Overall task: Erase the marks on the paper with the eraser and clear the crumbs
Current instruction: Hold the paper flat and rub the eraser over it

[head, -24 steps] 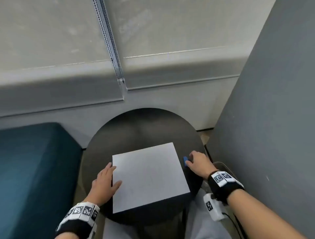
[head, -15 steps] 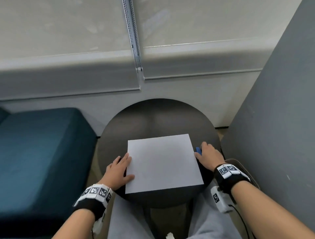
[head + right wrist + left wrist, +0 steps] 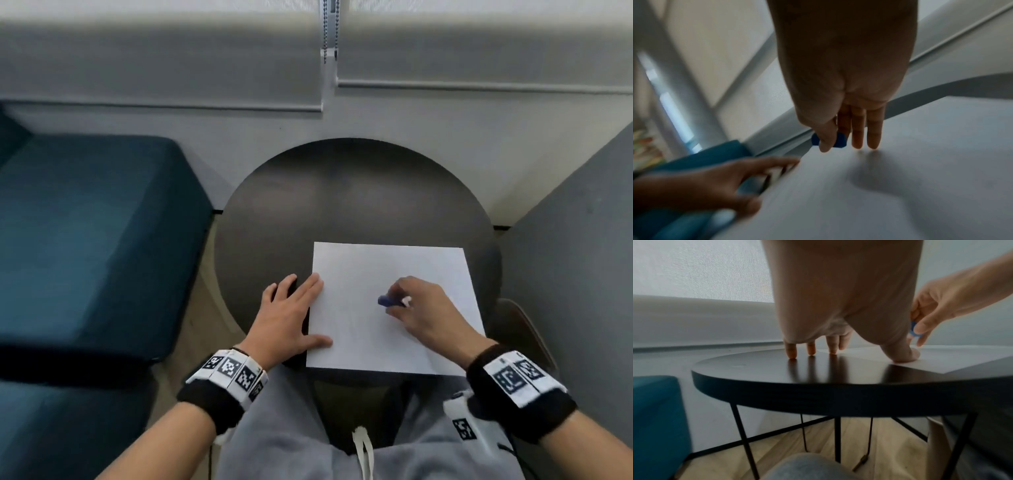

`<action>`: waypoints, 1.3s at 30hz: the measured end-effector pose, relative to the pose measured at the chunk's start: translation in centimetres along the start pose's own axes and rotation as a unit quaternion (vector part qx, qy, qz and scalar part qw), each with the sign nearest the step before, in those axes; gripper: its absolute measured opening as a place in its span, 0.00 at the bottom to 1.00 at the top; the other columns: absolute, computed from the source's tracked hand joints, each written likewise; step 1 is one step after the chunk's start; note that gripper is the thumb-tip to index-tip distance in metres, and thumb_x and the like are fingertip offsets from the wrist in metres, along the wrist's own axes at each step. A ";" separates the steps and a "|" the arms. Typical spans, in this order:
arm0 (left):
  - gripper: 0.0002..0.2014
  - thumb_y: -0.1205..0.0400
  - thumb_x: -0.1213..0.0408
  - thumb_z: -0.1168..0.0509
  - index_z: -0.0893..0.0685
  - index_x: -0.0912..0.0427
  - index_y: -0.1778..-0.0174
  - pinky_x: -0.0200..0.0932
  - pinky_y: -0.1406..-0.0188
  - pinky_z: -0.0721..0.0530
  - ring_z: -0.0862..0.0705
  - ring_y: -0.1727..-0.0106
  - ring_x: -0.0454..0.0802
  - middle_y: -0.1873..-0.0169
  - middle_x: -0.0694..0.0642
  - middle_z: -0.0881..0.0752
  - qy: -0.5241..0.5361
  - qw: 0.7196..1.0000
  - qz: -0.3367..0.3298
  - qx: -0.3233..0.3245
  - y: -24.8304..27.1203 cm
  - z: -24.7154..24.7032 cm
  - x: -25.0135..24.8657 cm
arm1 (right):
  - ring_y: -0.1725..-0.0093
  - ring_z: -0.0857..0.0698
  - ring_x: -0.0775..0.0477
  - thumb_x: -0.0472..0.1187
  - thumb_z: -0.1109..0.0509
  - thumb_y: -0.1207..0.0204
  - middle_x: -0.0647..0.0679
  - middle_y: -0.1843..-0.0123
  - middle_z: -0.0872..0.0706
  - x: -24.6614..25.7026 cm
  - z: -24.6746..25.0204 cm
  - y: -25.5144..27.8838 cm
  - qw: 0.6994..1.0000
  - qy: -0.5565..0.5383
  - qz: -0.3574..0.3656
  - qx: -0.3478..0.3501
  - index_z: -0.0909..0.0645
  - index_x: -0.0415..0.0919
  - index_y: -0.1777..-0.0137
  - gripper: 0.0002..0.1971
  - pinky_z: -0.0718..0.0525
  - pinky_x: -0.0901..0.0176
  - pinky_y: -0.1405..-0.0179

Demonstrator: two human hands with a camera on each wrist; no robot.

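Observation:
A white sheet of paper [image 3: 394,308] lies on the near half of a round dark table [image 3: 342,192]. My right hand [image 3: 416,306] is over the middle of the sheet and pinches a small blue eraser [image 3: 388,301] between thumb and fingers; the eraser [image 3: 839,140] hangs just above the paper [image 3: 900,178]. My left hand [image 3: 291,315] lies flat at the sheet's left edge, thumb pressing on the paper [image 3: 941,356], the other fingers spread on the table [image 3: 777,369]. I make out no marks or crumbs on the sheet.
A teal upholstered seat [image 3: 85,222] stands left of the table. A grey partition [image 3: 582,257] rises close on the right. A wall with a window blind and its bead chain [image 3: 330,31] lies behind. My grey-trousered legs [image 3: 284,438] are under the near edge.
My right hand has lifted the blue eraser from the table beside the sheet's right edge and carried it left over the paper's middle. The head view has tilted down and left.

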State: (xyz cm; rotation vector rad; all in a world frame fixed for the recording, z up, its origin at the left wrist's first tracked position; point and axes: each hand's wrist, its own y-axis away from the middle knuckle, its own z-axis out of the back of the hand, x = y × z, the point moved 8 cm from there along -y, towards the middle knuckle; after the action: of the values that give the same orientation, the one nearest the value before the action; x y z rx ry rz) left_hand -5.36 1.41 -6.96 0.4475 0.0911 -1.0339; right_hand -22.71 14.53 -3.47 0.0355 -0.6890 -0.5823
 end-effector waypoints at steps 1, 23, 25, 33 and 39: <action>0.52 0.25 0.30 0.36 0.55 0.46 0.12 0.56 0.16 0.59 0.58 0.14 0.53 0.13 0.42 0.55 0.001 1.000 -0.002 -0.001 -0.1 -0.1 -0.1 | 0.51 0.17 0.51 0.41 0.27 0.25 0.53 0.48 0.15 0.8 -1.3 0.2 0.999 0.026 0.025 0.028 0.19 0.48 0.52 0.05 0.16 0.55 0.45; 0.54 0.33 0.24 0.33 0.43 0.47 0.14 0.47 0.28 0.45 0.44 0.26 0.51 0.18 0.42 0.44 -0.034 0.998 -0.061 -0.012 -1.8 0.9 1.8 | 0.53 0.18 0.46 0.45 0.30 0.23 0.48 0.52 0.15 7.6 -4.6 -5.9 0.988 0.078 0.118 0.068 0.13 0.43 0.48 0.09 0.18 0.50 0.50; 0.54 0.32 0.25 0.33 0.44 0.45 0.14 0.48 0.27 0.46 0.46 0.25 0.50 0.17 0.41 0.46 -0.027 0.997 -0.067 -0.004 -2.1 1.1 2.3 | 0.52 0.19 0.46 0.46 0.30 0.23 0.48 0.51 0.17 7.6 -5.0 -6.5 0.985 0.098 0.113 0.082 0.13 0.44 0.47 0.09 0.18 0.49 0.50; 0.63 0.37 0.16 0.43 0.56 0.47 0.12 0.64 0.20 0.50 0.54 0.16 0.57 0.14 0.39 0.57 -0.111 0.991 -0.069 0.014 -2.5 1.1 3.2 | 0.60 0.20 0.52 0.45 0.27 0.25 0.54 0.60 0.17 8.3 -4.7 -8.0 0.988 0.063 0.119 0.080 0.18 0.46 0.47 0.09 0.19 0.56 0.56; 0.63 0.39 0.13 0.47 0.56 0.48 0.13 0.67 0.22 0.46 0.50 0.15 0.59 0.13 0.41 0.56 -0.147 0.986 -0.074 0.008 -2.5 1.3 3.1 | 0.64 0.20 0.52 0.44 0.26 0.26 0.53 0.65 0.16 8.4 -4.8 -8.9 0.990 0.038 0.124 0.060 0.16 0.45 0.54 0.05 0.22 0.58 0.62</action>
State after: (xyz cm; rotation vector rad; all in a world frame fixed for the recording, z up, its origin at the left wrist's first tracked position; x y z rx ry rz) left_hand -6.07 -2.66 -7.40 0.3009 -0.1496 -1.2379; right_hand -18.96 1.94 -4.17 0.0818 -0.6417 -0.2993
